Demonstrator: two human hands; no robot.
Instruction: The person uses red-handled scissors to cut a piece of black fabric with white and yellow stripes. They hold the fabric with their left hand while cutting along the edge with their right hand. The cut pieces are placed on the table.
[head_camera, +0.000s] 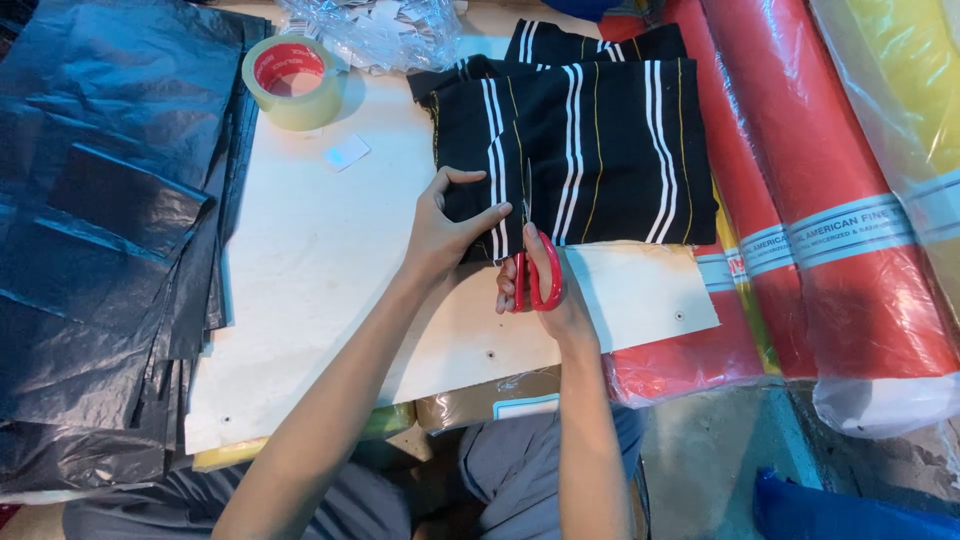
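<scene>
Left hand (445, 225) presses flat the black white-striped folded fabric (590, 140); right hand (545, 290) grips red-handled scissors (530, 262), blades toward twelve o'clock. Best keep the cloth taut and follow the stripe.

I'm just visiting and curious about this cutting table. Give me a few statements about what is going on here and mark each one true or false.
1. The right hand holds red-handled scissors. True.
2. The left hand rests on a roll of tape. False: it presses on the black striped fabric; the tape roll lies apart, at the board's far left corner.
3. The scissors' blades point into the near edge of the fabric. True.
4. The fabric is plain white. False: it is black with white and thin yellow stripes.
5. Dark plastic sheets are piled left of the pale board. True.
6. The wrapped rolls on the right are all blue. False: they are red and yellow.
</scene>
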